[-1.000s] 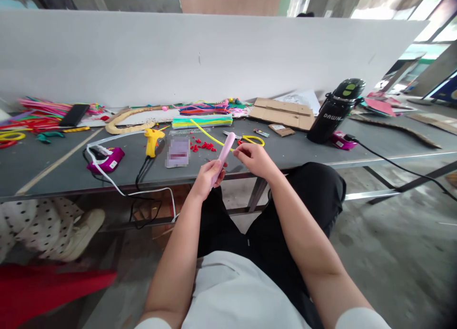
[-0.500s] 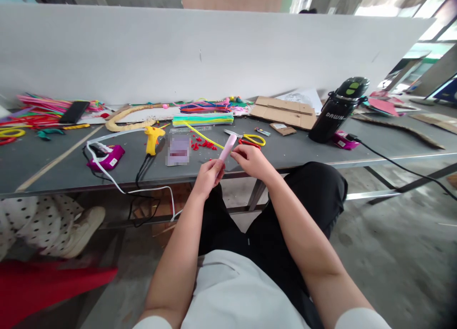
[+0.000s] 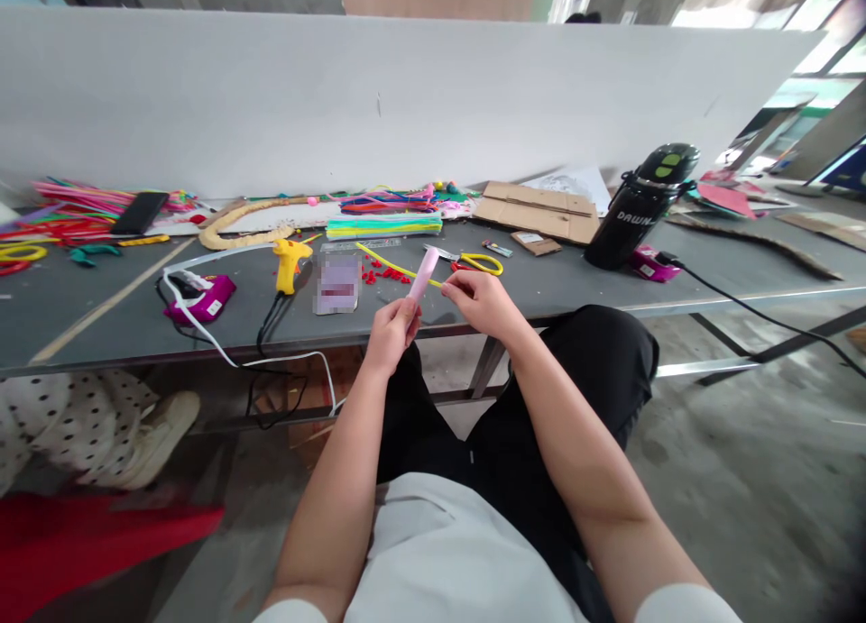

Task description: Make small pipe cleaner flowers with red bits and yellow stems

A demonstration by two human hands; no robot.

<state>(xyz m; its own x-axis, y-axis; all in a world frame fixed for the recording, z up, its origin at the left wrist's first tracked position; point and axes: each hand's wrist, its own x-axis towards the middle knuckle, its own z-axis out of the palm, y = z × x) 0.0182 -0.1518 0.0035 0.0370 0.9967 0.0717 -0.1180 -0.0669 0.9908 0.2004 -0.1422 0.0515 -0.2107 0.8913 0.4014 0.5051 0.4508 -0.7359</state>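
My left hand (image 3: 393, 334) is closed round the lower end of a pale pink tube (image 3: 425, 273), which tilts up to the right over the table's front edge. Between thumb and fingertips, my right hand (image 3: 480, 300) pinches the near end of a thin yellow pipe cleaner (image 3: 389, 262). From there the pipe cleaner runs up and left, passing behind the pink tube. Small red pieces (image 3: 385, 274) lie scattered beyond the left hand. Pliers with yellow and red handles (image 3: 482, 263) rest just past my right hand.
A yellow glue gun (image 3: 290, 266), a purple power socket (image 3: 203, 298) and white cable are at left. Bundles of pipe cleaners (image 3: 382, 225) and cardboard (image 3: 538, 212) line the back. A black bottle (image 3: 640, 210) stands at right. A person's shoe (image 3: 162, 438) shows under the table.
The pink tube has shifted slightly left and down with my left hand. My right hand has moved a little right, drawing the yellow pipe cleaner with it.
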